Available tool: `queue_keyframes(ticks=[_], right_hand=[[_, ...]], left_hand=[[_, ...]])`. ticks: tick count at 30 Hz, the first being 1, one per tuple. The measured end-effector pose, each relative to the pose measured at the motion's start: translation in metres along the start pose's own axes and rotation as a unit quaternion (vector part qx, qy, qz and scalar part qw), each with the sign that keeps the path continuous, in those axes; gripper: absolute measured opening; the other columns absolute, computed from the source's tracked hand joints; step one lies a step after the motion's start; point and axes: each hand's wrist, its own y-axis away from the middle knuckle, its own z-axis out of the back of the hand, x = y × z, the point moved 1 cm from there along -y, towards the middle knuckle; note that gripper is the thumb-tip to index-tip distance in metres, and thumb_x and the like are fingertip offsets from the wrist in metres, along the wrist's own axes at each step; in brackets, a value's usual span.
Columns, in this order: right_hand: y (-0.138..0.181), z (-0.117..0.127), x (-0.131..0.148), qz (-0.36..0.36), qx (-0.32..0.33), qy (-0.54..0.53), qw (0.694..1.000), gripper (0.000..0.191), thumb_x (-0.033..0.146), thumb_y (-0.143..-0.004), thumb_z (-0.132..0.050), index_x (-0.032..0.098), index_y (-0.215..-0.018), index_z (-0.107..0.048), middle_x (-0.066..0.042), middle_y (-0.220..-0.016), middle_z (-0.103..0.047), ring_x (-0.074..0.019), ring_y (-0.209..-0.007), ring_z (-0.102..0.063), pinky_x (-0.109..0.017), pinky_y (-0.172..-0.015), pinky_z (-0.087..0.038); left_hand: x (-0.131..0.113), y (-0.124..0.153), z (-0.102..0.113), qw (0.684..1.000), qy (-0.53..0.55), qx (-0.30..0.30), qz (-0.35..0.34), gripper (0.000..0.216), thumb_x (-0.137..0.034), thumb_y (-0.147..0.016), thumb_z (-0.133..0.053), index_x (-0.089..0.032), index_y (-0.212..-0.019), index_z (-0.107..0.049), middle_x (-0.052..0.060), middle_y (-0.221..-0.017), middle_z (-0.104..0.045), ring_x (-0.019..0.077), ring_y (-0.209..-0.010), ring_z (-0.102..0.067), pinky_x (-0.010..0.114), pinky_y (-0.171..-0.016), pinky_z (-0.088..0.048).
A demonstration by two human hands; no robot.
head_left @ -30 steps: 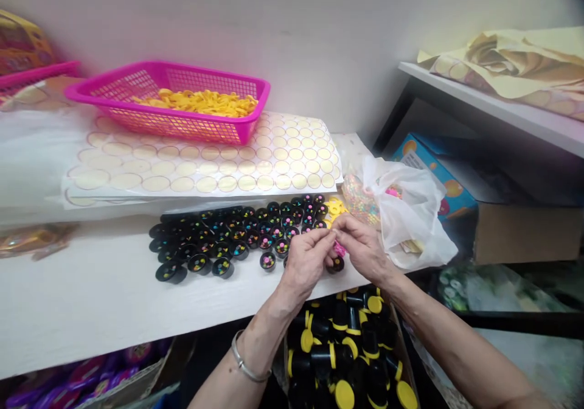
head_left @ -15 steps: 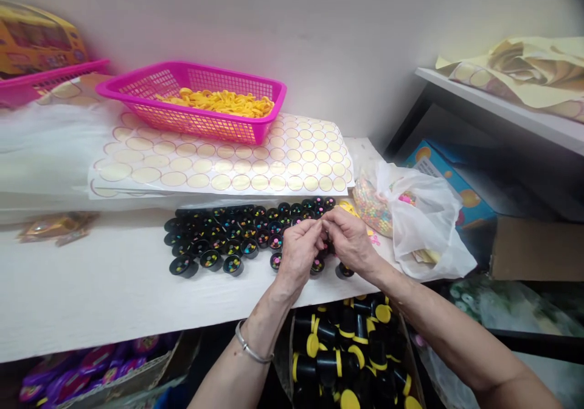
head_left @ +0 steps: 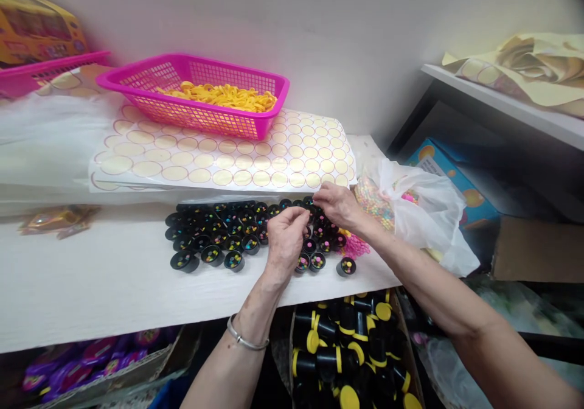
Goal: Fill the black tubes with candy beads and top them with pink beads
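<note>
Many small black cups [head_left: 234,260] with coloured beads inside stand in rows on the white table. My left hand [head_left: 286,241] is over the middle of the rows, its thumb and fingers pinched together; whatever they hold is too small to make out. To its right and farther back, my right hand [head_left: 338,205] is also closed in a pinch above the back cups, its fingertips hiding what they may hold. A pile of small pink pieces [head_left: 356,246] lies below my right wrist. One black cup [head_left: 347,266] stands apart near the front edge.
A pink basket [head_left: 194,109] of yellow pieces sits on sticker sheets [head_left: 223,176] at the back. Right of the cups is a plastic bag [head_left: 422,205] with beads. Under the table edge, a carton holds black containers [head_left: 328,360] with yellow lids.
My hands were together at the fingertips and are now apart. The right hand has moved back, the left slightly to the left. More of the pink pieces and front cups show.
</note>
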Motion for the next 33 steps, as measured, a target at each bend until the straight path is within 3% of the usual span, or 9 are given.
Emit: queue_keyframes(ticks=[5,11,23,33], right_hand=[[-0.027,-0.003,-0.007,0.015,0.103,0.168,0.98,0.023,0.019,-0.084,-0.045,0.018,-0.08,-0.068,-0.007,-0.089,-0.061,-0.0177,-0.083,-0.051,-0.029,-0.059,-0.023],[-0.04,-0.003,-0.006,0.068,0.173,0.215,0.959,0.023,0.016,-0.078,-0.048,0.018,-0.086,-0.069,-0.009,-0.094,-0.063,-0.0203,-0.087,-0.05,-0.031,-0.063,-0.024],[-0.047,0.0,0.008,0.134,0.218,0.257,0.932,0.027,0.01,-0.075,-0.047,0.012,-0.089,-0.07,-0.014,-0.096,-0.067,-0.0248,-0.094,-0.055,-0.032,-0.067,-0.03],[-0.047,0.002,-0.006,0.084,0.215,0.194,0.953,0.024,0.014,-0.073,-0.053,0.016,-0.087,-0.073,-0.011,-0.091,-0.07,-0.0206,-0.086,-0.059,-0.028,-0.063,-0.031]], left_hand=[[-0.001,-0.006,0.007,0.999,-0.008,-0.049,-0.01,0.011,-0.026,-0.065,-0.068,-0.016,-0.07,-0.067,-0.004,-0.056,-0.055,0.0063,-0.049,-0.041,0.021,-0.049,-0.033],[0.0,-0.008,0.011,0.998,-0.008,-0.063,-0.023,0.011,-0.024,-0.064,-0.068,-0.015,-0.07,-0.068,-0.004,-0.057,-0.057,0.0069,-0.051,-0.042,0.021,-0.051,-0.034],[-0.002,-0.009,0.011,0.997,-0.024,-0.076,-0.023,0.01,-0.023,-0.063,-0.069,-0.016,-0.07,-0.068,-0.003,-0.06,-0.06,0.0081,-0.053,-0.046,0.022,-0.054,-0.036],[0.003,-0.011,0.014,0.996,-0.032,-0.077,-0.018,0.012,-0.024,-0.063,-0.069,-0.015,-0.071,-0.068,-0.003,-0.061,-0.061,0.0079,-0.053,-0.046,0.021,-0.052,-0.035]])
